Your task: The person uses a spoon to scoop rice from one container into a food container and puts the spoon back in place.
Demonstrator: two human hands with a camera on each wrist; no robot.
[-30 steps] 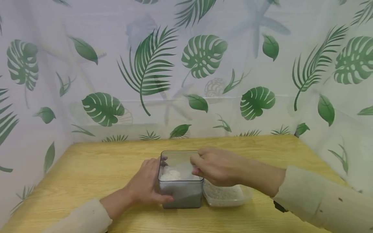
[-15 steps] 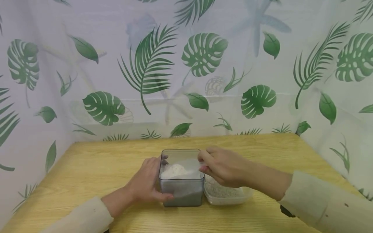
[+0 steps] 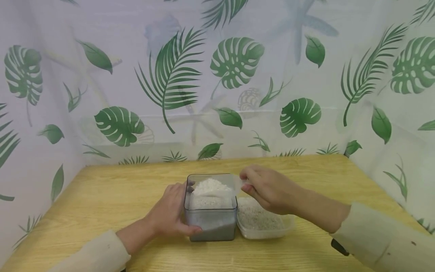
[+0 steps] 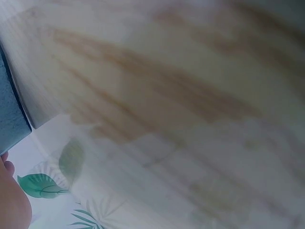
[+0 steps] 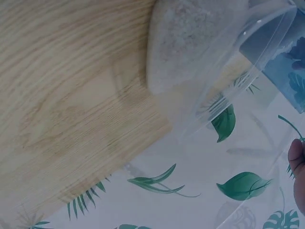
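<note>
The grey box (image 3: 210, 211) is held steady by the left hand (image 3: 171, 213), fingers curled round its side, near the bench's (image 3: 112, 196) front edge. A clear scoop (image 3: 212, 187) heaped with rice is pinched over it by the right hand (image 3: 268, 189), kept level so nothing spills. The tub (image 3: 263, 224) sits touching the box's right side.

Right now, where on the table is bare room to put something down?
The table is bare left of the left hand and behind the grey container, toward the leaf curtain. It is crowded at the middle: the container, the clear tray and the right hand.
</note>
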